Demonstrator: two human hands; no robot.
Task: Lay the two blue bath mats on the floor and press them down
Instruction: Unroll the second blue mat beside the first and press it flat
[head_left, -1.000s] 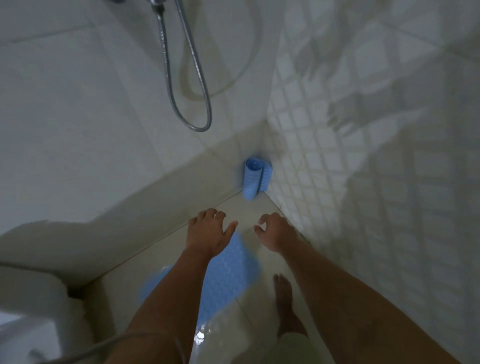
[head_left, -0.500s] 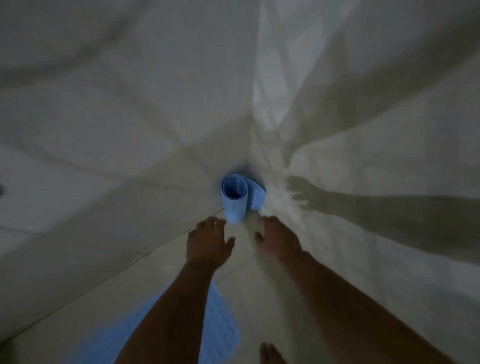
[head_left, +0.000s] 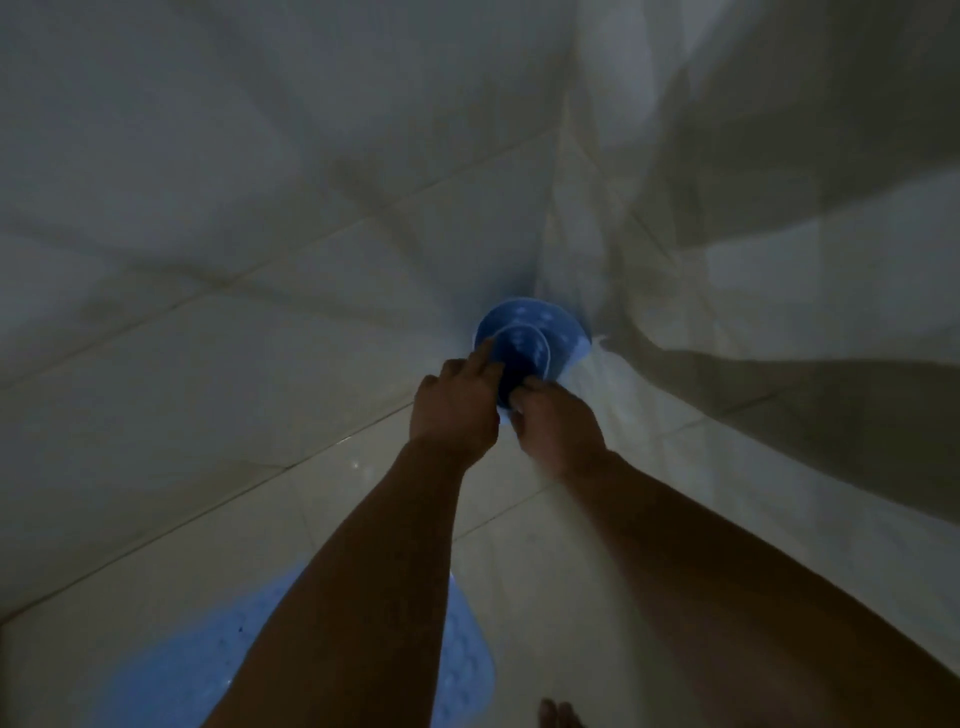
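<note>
Blue bath mats appear in two places. Nearest the camera, the flat mat lies on the pale tiled floor at the bottom of the view, its bumpy surface partly covered by the person's left forearm and cut off by the lower edge. A few toes of one foot peek in at the bottom edge, right of that mat.

Farther on, both arms reach to the corner where the floor meets two tiled walls. There the rolled mat stands on end, its open spiral facing the camera. The left hand sits at the roll's left side with fingers bent against the rim; its grip seems to close on the outer layer. The right hand is at the near right side, fingers curled over the rim into the dark hollow of the roll, holding it.

The floor is glossy, with faint grout lines running diagonally and a few bright specks of reflection near the left wrist. The walls rise grey and dim behind the roll.

Everything is smeared by motion and low light, so the tile pattern on the right wall, the fingertips and the bottom of the roll are hard to make out.
</note>
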